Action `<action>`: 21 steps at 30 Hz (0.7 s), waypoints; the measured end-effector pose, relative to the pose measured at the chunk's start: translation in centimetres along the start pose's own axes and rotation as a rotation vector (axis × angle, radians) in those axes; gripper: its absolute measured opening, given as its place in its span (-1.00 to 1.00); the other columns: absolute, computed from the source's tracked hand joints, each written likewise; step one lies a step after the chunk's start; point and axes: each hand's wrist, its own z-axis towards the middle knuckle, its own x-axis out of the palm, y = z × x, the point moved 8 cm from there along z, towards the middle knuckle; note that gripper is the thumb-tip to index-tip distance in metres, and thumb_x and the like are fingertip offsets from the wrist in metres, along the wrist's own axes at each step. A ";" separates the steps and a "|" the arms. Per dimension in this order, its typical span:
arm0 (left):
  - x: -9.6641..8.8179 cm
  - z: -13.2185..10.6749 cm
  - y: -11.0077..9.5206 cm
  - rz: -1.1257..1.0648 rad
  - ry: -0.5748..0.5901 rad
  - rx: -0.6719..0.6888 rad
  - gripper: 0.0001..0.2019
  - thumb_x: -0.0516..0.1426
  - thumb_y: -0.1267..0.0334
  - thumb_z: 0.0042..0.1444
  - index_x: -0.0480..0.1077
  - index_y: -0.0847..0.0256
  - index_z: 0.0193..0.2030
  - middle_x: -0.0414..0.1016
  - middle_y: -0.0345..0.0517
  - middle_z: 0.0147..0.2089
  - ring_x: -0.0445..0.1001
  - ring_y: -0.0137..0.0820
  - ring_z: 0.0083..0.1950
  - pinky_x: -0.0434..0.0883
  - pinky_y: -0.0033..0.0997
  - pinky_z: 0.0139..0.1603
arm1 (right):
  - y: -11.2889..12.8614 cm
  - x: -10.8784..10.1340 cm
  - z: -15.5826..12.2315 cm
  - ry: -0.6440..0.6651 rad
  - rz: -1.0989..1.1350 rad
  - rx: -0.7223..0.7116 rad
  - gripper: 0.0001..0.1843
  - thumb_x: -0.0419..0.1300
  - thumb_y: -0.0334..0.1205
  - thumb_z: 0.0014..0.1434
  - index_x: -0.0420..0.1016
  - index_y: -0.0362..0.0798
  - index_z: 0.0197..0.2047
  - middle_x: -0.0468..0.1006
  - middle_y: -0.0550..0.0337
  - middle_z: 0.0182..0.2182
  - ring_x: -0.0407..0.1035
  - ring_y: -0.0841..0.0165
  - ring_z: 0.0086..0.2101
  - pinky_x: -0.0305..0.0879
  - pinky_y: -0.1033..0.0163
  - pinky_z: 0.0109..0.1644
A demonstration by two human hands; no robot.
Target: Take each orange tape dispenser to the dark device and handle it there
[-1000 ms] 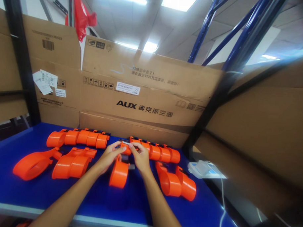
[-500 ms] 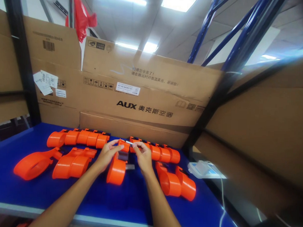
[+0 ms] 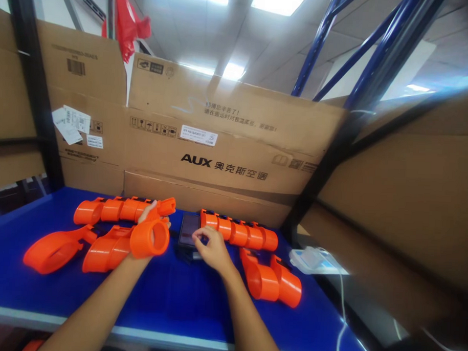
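My left hand [image 3: 147,211] is closed around an orange plastic ring-shaped holder [image 3: 140,242], raised over the left side of the table. The holder's wide ring faces me and its narrow end points up and away; most of my left fingers are behind it. My right hand [image 3: 213,247] is at the right edge of a dark, flat, phone-like device [image 3: 188,229]. Its thumb and index finger come together in a pinch, and whatever is between them is too small to make out. Whether the fingertips touch the device I cannot tell.
Orange holders stand in a back left row [image 3: 112,210] and a back right row [image 3: 239,233] on the blue table [image 3: 176,301]. Others lie front left [image 3: 49,253] and front right [image 3: 264,284]. Cardboard [image 3: 227,144] walls the back. A white box with cable [image 3: 315,262] sits right.
The orange holder moved left and toward me in my left hand, away from my right hand. The dark device it partly covered now shows. My right hand dropped slightly, beside the device.
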 end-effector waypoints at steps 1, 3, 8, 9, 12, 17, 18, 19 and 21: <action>-0.2 0.0 -0.2 0.007 -0.012 0.032 -0.64 0.14 -0.08 0.13 0.27 0.18 -0.44 0.28 -0.24 -0.69 0.31 -0.41 -0.70 0.24 -0.49 -0.72 | 0.3 0.4 -0.1 0.032 -0.020 -0.009 -0.91 0.21 -0.29 0.14 0.56 -0.04 -0.35 0.53 0.17 -0.41 0.39 0.32 -0.33 0.29 0.27 -0.23; -0.5 0.0 -0.3 0.027 -0.025 0.067 -0.63 0.12 -0.10 0.13 0.27 0.18 -0.43 0.25 -0.25 -0.70 0.30 -0.41 -0.69 0.23 -0.48 -0.71 | 0.7 0.5 -0.3 0.063 -0.047 -0.016 -0.91 0.21 -0.33 0.12 0.56 -0.04 -0.36 0.54 0.18 -0.42 0.39 0.33 -0.34 0.28 0.27 -0.23; -0.6 0.3 0.5 0.086 0.023 0.008 -0.66 0.12 -0.07 0.15 0.30 0.18 -0.42 0.28 -0.24 -0.68 0.28 -0.44 -0.69 0.23 -0.49 -0.68 | 0.5 -1.2 -0.8 0.087 -0.077 0.035 -0.85 0.17 -0.43 0.02 0.54 -0.04 -0.39 0.50 0.25 -0.47 0.34 0.38 -0.43 0.22 0.33 -0.33; -0.6 0.3 0.6 0.100 0.025 0.008 -0.66 0.12 -0.07 0.15 0.31 0.18 -0.41 0.29 -0.24 -0.67 0.28 -0.45 -0.69 0.23 -0.49 -0.67 | 0.4 -1.5 -0.9 0.097 -0.078 0.045 -0.84 0.17 -0.45 -0.01 0.53 -0.04 -0.41 0.49 0.27 -0.50 0.32 0.39 -0.44 0.20 0.34 -0.35; -0.5 0.4 0.8 0.134 0.023 0.003 -0.63 0.12 -0.10 0.14 0.30 0.18 -0.44 0.28 -0.24 -0.68 0.28 -0.45 -0.70 0.22 -0.49 -0.68 | 0.3 -2.4 -1.5 0.125 -0.086 0.057 -0.83 0.17 -0.47 -0.06 0.52 -0.04 -0.44 0.47 0.29 -0.53 0.30 0.40 -0.47 0.16 0.37 -0.39; -0.8 0.7 1.0 0.120 0.013 0.017 -0.61 0.13 -0.11 0.13 0.28 0.18 -0.47 0.30 -0.23 -0.69 0.31 -0.44 -0.70 0.23 -0.49 -0.70 | 0.0 -2.1 -2.4 0.238 -0.137 0.054 -0.82 0.17 -0.49 -0.07 0.50 -0.02 -0.45 0.48 0.28 -0.50 0.31 0.39 -0.44 0.17 0.35 -0.36; -0.9 0.8 1.1 0.118 0.011 0.018 -0.61 0.13 -0.10 0.14 0.28 0.18 -0.47 0.31 -0.23 -0.69 0.32 -0.43 -0.70 0.24 -0.48 -0.69 | -0.1 -1.9 -2.5 0.264 -0.156 0.058 -0.83 0.18 -0.48 -0.06 0.50 -0.02 -0.44 0.48 0.27 -0.50 0.31 0.38 -0.43 0.17 0.34 -0.34; -1.1 0.9 1.1 0.115 0.010 0.017 -0.61 0.13 -0.10 0.14 0.28 0.18 -0.47 0.32 -0.22 -0.68 0.33 -0.43 -0.70 0.26 -0.48 -0.69 | -0.3 -1.7 -2.6 0.287 -0.176 0.062 -0.84 0.18 -0.48 -0.05 0.50 -0.02 -0.43 0.48 0.27 -0.48 0.31 0.37 -0.41 0.18 0.33 -0.32; -1.3 1.0 1.2 0.106 0.010 0.015 -0.60 0.13 -0.10 0.14 0.27 0.18 -0.48 0.34 -0.21 -0.68 0.33 -0.43 -0.70 0.27 -0.48 -0.69 | -0.5 -1.4 -2.8 0.322 -0.219 0.063 -0.85 0.22 -0.44 -0.03 0.51 -0.02 -0.38 0.47 0.25 -0.44 0.32 0.35 -0.36 0.19 0.31 -0.27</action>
